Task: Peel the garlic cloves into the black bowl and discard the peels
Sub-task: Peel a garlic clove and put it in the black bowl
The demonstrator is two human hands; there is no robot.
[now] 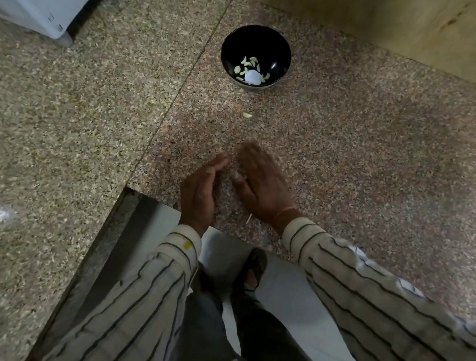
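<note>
My hands sit close together at the near edge of the granite surface (367, 151), apart by a narrow gap. My left hand (201, 193) stands on its edge, fingers straight, like a wall. My right hand (262, 184) lies palm down with fingers extended, blurred; neither one grips anything I can make out. It looks to me like I am sweeping scraps of peel together, though the scraps between my palms are too small to tell.

The black bowl (279, 44) stands well ahead of both hands, slightly to the right, so my right hand is nearer. I count one bowl, holding roughly nine peeled cloves (246, 65). One stray clove (246, 115) lies on the surface between bowl and hands, its long axis running left to right. One thin sliver of peel (248, 218) lies just beside my right wrist.
</note>
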